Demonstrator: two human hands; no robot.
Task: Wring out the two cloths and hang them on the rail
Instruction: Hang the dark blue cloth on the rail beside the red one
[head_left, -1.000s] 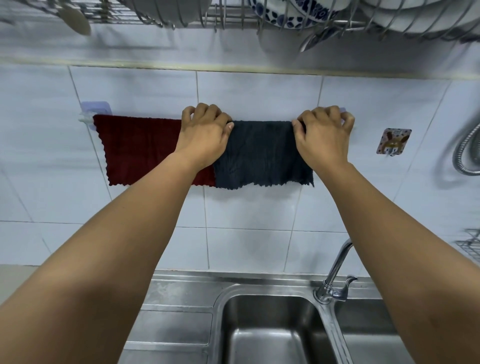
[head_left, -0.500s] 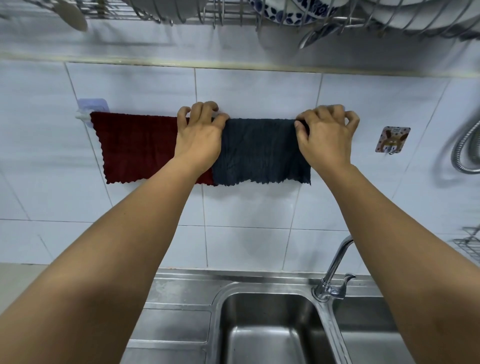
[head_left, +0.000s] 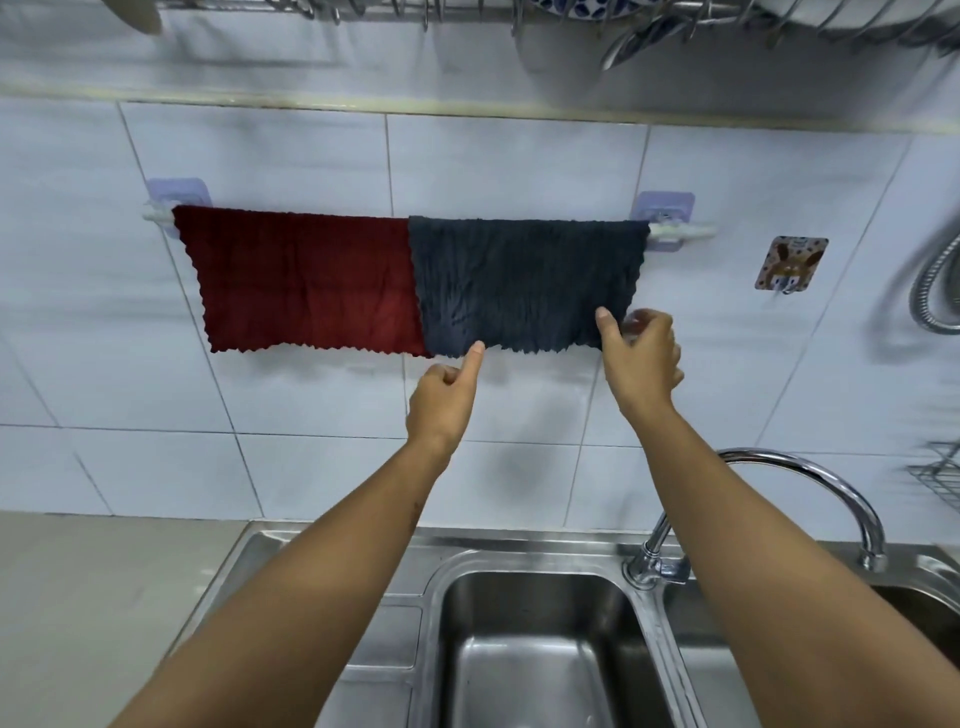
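Note:
A dark red cloth (head_left: 306, 280) and a dark grey-blue cloth (head_left: 524, 280) hang spread side by side over the white rail (head_left: 680, 231) on the tiled wall. My left hand (head_left: 444, 397) is just under the grey-blue cloth's bottom hem, fingers curled, its raised thumb touching the hem. My right hand (head_left: 644, 358) is at that cloth's lower right corner, thumb in front of the fabric and blurred fingers behind it, pinching the corner.
A steel double sink (head_left: 545, 577) lies below, with a curved tap (head_left: 810, 467) at the right. Overhead hangs a dish rack (head_left: 467, 10) with bowls. An adhesive hook (head_left: 789, 265), a shower hose (head_left: 935, 280) and a wire basket (head_left: 940, 473) are on the right wall.
Both hands have come down from the top of the rail to the grey-blue cloth's bottom hem. The view has pulled back, showing the whole rail and both cloths.

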